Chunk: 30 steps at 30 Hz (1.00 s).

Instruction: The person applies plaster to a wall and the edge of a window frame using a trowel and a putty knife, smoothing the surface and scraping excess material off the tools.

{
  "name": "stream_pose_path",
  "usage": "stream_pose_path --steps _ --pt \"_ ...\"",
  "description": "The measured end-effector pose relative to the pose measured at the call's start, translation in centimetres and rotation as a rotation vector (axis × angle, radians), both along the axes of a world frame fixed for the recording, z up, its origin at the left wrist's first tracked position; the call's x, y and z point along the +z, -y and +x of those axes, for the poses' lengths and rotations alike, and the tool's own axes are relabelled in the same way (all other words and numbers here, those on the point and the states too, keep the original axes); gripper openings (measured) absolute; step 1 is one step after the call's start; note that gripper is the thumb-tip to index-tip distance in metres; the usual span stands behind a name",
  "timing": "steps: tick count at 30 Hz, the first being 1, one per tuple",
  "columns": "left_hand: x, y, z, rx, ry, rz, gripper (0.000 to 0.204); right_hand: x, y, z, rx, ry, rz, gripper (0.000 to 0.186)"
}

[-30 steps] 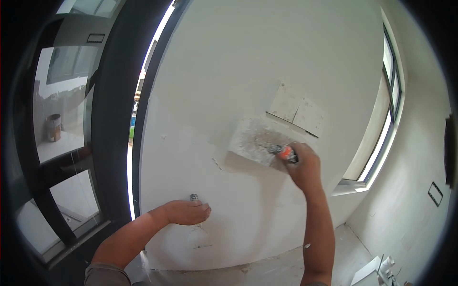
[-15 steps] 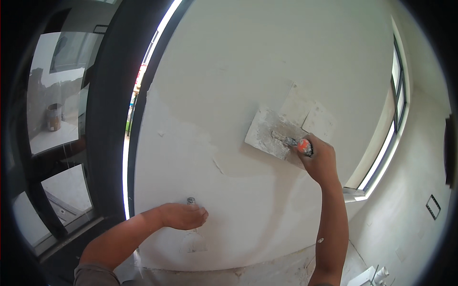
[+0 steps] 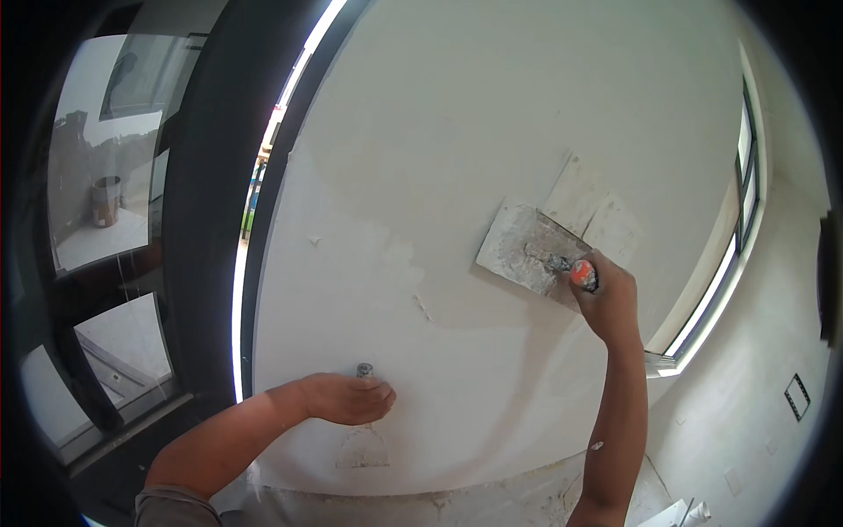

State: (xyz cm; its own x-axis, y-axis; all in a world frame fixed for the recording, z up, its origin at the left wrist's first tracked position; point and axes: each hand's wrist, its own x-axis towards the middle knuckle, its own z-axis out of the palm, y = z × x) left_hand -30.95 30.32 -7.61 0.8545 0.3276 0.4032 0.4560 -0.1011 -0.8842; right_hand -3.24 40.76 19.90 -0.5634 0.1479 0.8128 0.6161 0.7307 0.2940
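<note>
My right hand is closed round the orange-ended handle of a plastering trowel. The trowel's broad rectangular blade, smeared with pale plaster, lies against or very close to the pale wall, slanting down to the right. Lower left, my left hand grips a putty knife. Its handle end pokes out above the fist and its plaster-coated blade points downward, in front of the wall. Beyond the trowel, lighter angular plaster patches mark the wall, and a small raised ridge runs between my hands.
A dark-framed glass door or window stands at the left, with a bucket seen in its glass. On the right are a window and a side wall with a rectangular wall box. White pipe pieces lie at the lower right.
The view has shifted, so wall, trowel and right hand all appear farther right. Against the wall the trowel has barely moved. More of the putty knife's blade shows below my left hand.
</note>
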Motion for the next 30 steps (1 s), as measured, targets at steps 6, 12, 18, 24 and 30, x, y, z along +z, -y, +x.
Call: stream_pose_path --steps 6,12,18,24,30 --pt "0.0 0.1 0.2 0.056 -0.046 -0.005 0.024 1.8 0.5 -0.2 -0.03 0.082 -0.068 0.024" --pt "-0.5 -0.8 0.1 0.08 -0.027 -0.099 0.024 0.9 1.9 -0.4 -0.051 0.341 -0.2 0.028" --pt "0.4 0.0 0.1 0.015 0.027 -0.061 0.024 -1.0 1.5 0.9 0.033 0.139 -0.134 0.028" --pt "0.4 0.2 0.3 -0.007 0.038 -0.053 0.025 1.0 0.5 0.0 -0.002 0.068 -0.063 0.027" --pt "0.5 0.2 0.6 0.024 0.005 -0.057 0.025 2.2 0.5 -0.2 -0.028 0.089 -0.075 0.032"
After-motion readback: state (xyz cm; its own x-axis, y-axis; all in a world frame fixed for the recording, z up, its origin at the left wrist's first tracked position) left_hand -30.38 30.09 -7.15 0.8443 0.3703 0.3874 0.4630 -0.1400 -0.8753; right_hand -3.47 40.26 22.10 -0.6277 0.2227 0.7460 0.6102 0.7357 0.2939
